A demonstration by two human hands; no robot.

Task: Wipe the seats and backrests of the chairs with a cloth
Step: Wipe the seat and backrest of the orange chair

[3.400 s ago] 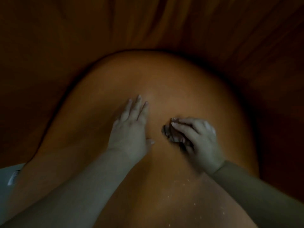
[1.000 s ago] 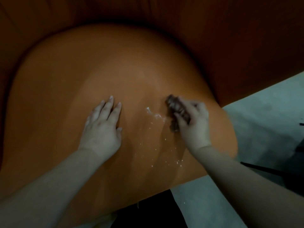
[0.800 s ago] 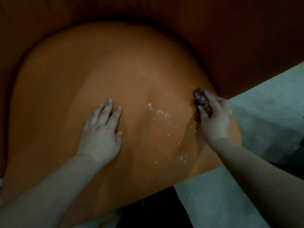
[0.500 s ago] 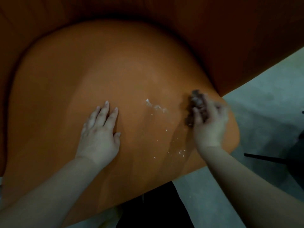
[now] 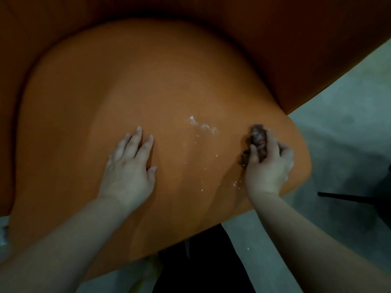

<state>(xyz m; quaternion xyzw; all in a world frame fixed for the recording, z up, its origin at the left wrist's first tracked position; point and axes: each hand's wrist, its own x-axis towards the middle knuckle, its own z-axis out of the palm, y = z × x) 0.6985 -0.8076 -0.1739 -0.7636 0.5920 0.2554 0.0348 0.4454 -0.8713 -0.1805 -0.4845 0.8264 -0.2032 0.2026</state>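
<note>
**Cloth bunched under right hand near seat's right edge**

The right hand [image 5: 268, 166] is pressing a crumpled dark brown cloth [image 5: 255, 142] onto the orange chair seat [image 5: 148, 85], close to the seat's right edge. Its fingers [image 5: 269, 142] are curling over the top of the cloth and pinching it against the thumb; the cloth is protruding ahead of and to the left of the fingertips. The left hand [image 5: 129, 168] is lying flat on the middle of the seat, fingers extended and slightly spread, holding nothing. White foamy residue [image 5: 201, 124] and scattered specks are sitting on the seat between the two hands. The backrest [image 5: 296, 39] is rising along the seat's far edge. Grey floor [image 5: 349, 127] is showing beyond the right edge.
</note>
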